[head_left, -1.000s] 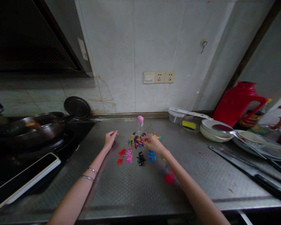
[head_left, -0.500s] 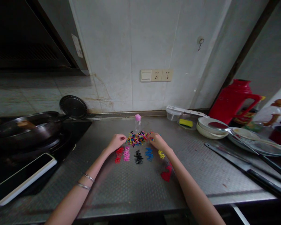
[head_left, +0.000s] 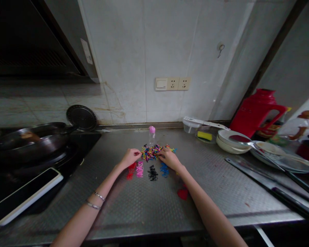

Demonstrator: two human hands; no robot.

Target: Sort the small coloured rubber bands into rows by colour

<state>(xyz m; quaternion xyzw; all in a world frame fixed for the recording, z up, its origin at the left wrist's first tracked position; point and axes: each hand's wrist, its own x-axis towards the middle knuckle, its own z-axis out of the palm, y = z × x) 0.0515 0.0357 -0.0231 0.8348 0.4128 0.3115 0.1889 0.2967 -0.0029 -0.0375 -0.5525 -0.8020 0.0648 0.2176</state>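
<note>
A mixed heap of small coloured rubber bands [head_left: 150,151] lies on the metal counter. My left hand [head_left: 130,157] is at its left edge, thumb and fingers pinched together; what is between them is too small to make out. From the right, my right hand [head_left: 170,158] reaches in, its closed fingertips touching the heap and their contents hidden. In front are sorted piles: red bands [head_left: 130,171], pink bands [head_left: 139,169], black bands [head_left: 152,173] and blue bands [head_left: 164,169]. My right wrist mostly covers the yellow bands. A clear bottle with a pink lid [head_left: 151,130] stands behind the heap.
A red piece [head_left: 182,194] lies beside my right forearm. At left are a phone [head_left: 25,197] and a wok [head_left: 28,140] on the stove. To the right are a yellow sponge [head_left: 204,136], bowls [head_left: 231,145], a long knife [head_left: 257,175] and a red thermos [head_left: 257,111].
My right hand has moved left, from the heap's right edge further into it, and its wrist now covers most of the yellow bands. My left hand stays nearly in place.
</note>
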